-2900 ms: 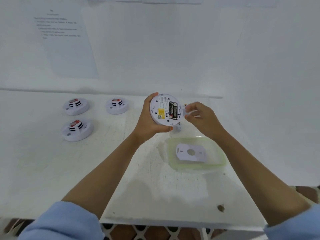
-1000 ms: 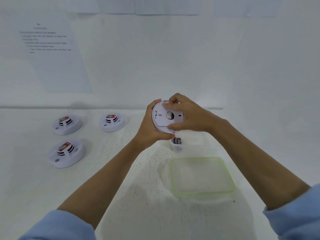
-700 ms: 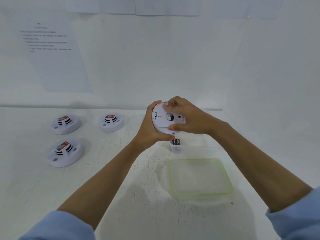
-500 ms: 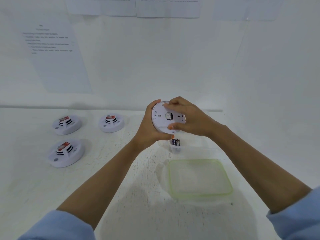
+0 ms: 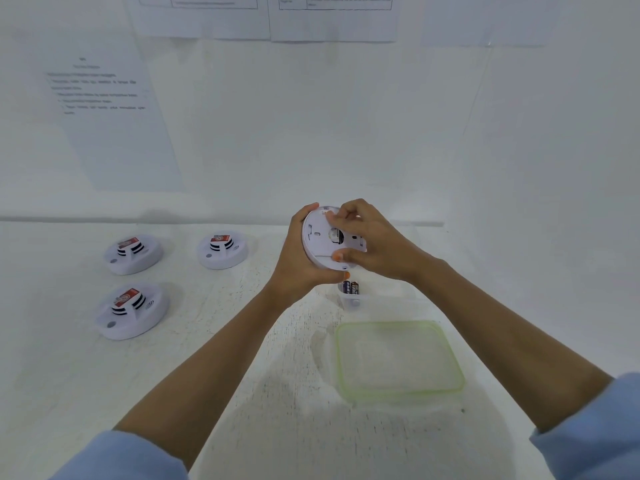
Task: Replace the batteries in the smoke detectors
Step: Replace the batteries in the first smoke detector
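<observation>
White held smoke detector: head view; raised above the tabletop near the centre, tilted on edge, its back turned to the camera; a back plate with a round central hole covers that face.
Left hand: cups the unit from its left side; fingers curled round the rim, one tip over the top edge and one under the bottom edge, gripping the held smoke detector.
Right hand: laid over the back plate; fingers curled onto its upper edge, thumb pressed on its lower part, pinching the plate between them.
Batteries: two dark cells side by side, upright, in the left end of a small clear container; the container stands on the tabletop just below the hands.
Green-rimmed clear lid: flat on the tabletop, nearer the camera than the container, just beside it.
Other smoke detectors: three white units face up at the left, well apart from the hands; far left, far centre, near left; each bears a red label on its raised middle.
Sleeves: light blue; left, right; forearms bare.
Wall: white; printed sheets fixed to it, text too blurred to read.
</observation>
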